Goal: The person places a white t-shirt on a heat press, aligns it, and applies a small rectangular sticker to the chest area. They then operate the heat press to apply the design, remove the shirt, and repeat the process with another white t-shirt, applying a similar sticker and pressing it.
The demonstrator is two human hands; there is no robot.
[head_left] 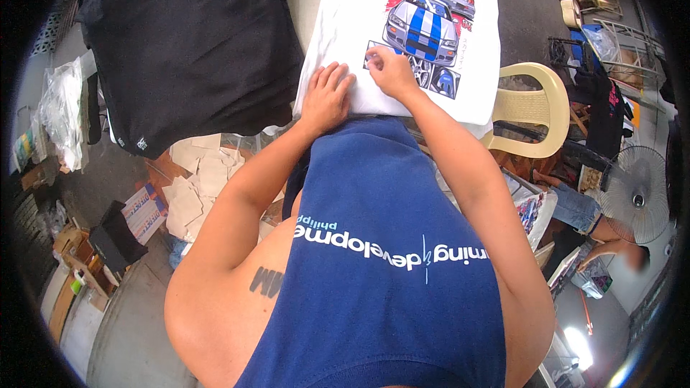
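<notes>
A white T-shirt [341, 32] lies spread in front of me, with a colourful car print [422, 25] on it. My left hand [328, 95] rests flat on the shirt's near left part, fingers stretched out and holding nothing. Over the lower left corner of the print, my right hand [392, 74] is closed in a pinch. Whatever its fingertips hold, if anything, is too small to make out. To the left lies a stack of black shirts [198, 47], apart from both hands.
A beige plastic chair [550, 111] stands right of the white shirt. Cut cream-coloured pieces [190, 201] are heaped low on the left, near a black box [118, 233]. Clear plastic bags [65, 111] hang at far left. A fan [638, 200] and another person [575, 208] are at right.
</notes>
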